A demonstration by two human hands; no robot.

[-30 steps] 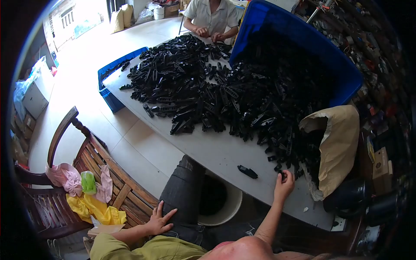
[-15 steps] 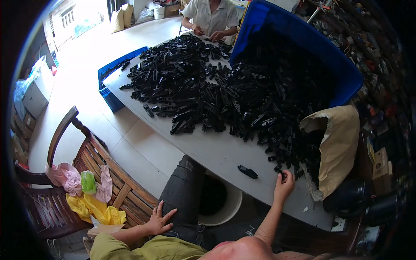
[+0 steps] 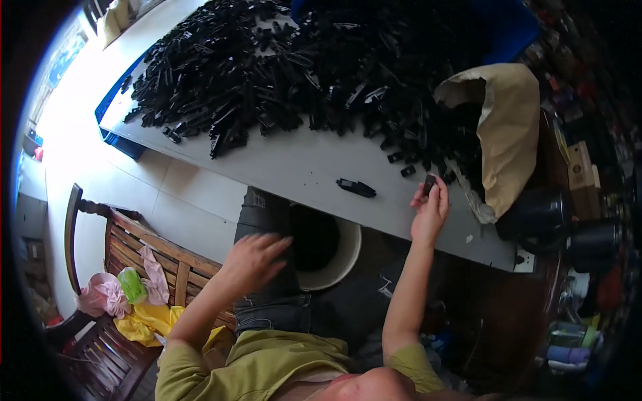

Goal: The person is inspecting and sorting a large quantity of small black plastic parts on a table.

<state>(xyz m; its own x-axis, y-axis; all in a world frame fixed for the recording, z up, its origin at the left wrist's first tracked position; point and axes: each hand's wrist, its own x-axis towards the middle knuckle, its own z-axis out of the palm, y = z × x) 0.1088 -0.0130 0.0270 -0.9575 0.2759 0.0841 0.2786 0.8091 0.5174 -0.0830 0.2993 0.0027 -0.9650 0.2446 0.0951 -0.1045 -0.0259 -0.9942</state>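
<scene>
Between the fingertips of my right hand (image 3: 431, 210) is a small black plastic part (image 3: 429, 183), held upright over the near right of the table. My left hand (image 3: 257, 262) is raised above my thigh, its fingers apart and slightly blurred, with nothing in it. A single longer black plastic piece (image 3: 356, 188) lies by itself on the grey tabletop (image 3: 287, 167), left of my right hand. Beyond it spreads a big heap of similar black plastic parts (image 3: 267, 80). To the right, a torn brown paper sack (image 3: 511, 127) lies open toward the heap.
Under the table edge stands a pale bucket (image 3: 351, 257) with dark contents. A wooden bench (image 3: 180, 234) bearing pink, green and yellow cloths or bags (image 3: 132, 284) is at my left. Blue bins (image 3: 511, 33) stand at the back. Black cylindrical containers (image 3: 535, 214) sit right of the sack.
My left hand has lifted off my thigh. My right hand has turned, holding the small part up more visibly. The view has tilted downward, taking the other person out of sight.
</scene>
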